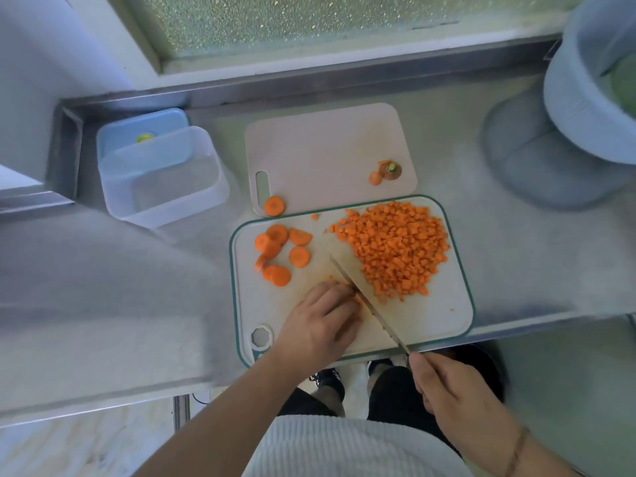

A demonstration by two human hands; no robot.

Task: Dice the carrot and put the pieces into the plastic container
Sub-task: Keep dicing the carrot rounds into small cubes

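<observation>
The right hand [457,394] had its fingers wrapped round the knife [368,304] handle; the left hand [323,321] curled over carrot by the blade on the green-rimmed board [430,315]; diced carrot [395,246] lay heaped there, slices [278,253] beside; the plastic container [161,177] stood apart on the counter [137,287].

**Steel counter carries two boards, a tub and a bowl**

A stainless steel counter [516,256] bears a green-edged cutting board [430,321] at its front edge. Directly behind that board lies a plain white board [327,149]; to its left, farther back, stands a clear plastic container [165,180] against a blue lid [144,132]. To its right, at the back, sits a pale blue bowl [578,108]
</observation>
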